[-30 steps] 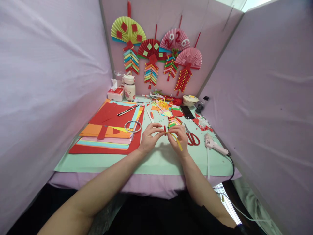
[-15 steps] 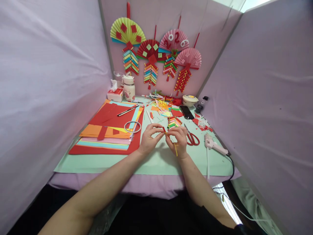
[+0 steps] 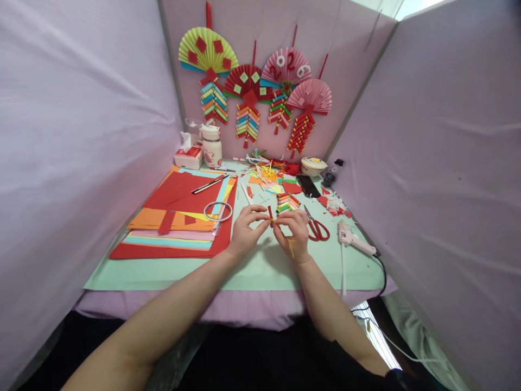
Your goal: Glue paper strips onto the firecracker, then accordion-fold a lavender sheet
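Above the middle of the table, my left hand (image 3: 245, 232) and my right hand (image 3: 293, 234) meet at the fingertips. Pinched in the left fingers is a small narrow piece of red paper (image 3: 269, 210), standing nearly upright. My right hand grips a thin yellow paper strip (image 3: 290, 248); one end lies against the red piece and the other hangs down past the palm. The fingers partly hide where the two papers meet. Just beyond my right hand lies a cluster of coloured paper rolls (image 3: 287, 203). Scissors with red handles (image 3: 319, 230) rest to its right.
Coloured paper sheets (image 3: 163, 247), a tape ring (image 3: 218, 212) and a craft knife (image 3: 209, 184) lie left. On the right are a glue gun (image 3: 356, 239) and a phone (image 3: 308, 186). Behind stand a jug (image 3: 211, 146) and a tissue box (image 3: 188, 157); paper fans (image 3: 311, 98) hang on the wall.
The red piece has turned from slanted to more upright between my fingers. The yellow strip's hanging end has shifted closer against my right palm. The view has moved slightly.
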### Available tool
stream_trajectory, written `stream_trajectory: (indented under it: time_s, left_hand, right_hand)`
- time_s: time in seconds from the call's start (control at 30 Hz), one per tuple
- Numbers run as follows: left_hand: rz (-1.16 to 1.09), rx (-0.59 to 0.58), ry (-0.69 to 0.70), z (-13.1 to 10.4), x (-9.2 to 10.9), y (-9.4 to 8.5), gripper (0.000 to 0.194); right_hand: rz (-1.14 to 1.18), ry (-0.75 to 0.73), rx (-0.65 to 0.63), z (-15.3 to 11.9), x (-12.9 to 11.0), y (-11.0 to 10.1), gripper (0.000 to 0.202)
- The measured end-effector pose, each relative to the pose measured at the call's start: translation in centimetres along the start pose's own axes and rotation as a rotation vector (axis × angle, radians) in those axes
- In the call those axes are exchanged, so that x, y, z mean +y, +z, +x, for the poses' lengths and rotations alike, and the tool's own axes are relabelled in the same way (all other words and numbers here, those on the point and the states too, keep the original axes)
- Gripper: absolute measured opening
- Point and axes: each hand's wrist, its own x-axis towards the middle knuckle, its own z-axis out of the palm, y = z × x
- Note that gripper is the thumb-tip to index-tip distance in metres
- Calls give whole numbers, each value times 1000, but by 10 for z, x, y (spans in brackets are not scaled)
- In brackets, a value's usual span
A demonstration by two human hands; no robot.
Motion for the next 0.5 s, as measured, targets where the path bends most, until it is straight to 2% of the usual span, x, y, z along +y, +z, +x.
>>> stream_trajectory:
  time_s: [0.13, 0.27, 0.37, 0.5]
  left_hand:
    - [-23, 0, -36, 1, -1, 1, 8]
    - [-82, 52, -83, 4, -3, 1, 11]
    - [-106, 108, -117, 6, -5, 0, 13]
    - [-104, 127, -125, 6, -7, 0, 14]
  right_hand:
    - [-6, 47, -32, 0, -1, 1, 2]
    - [-27, 98, -81, 1, 5, -4, 15]
    - [-133, 193, -114, 1, 25, -16, 18]
    - [-406, 395, -145, -3, 62, -44, 18]
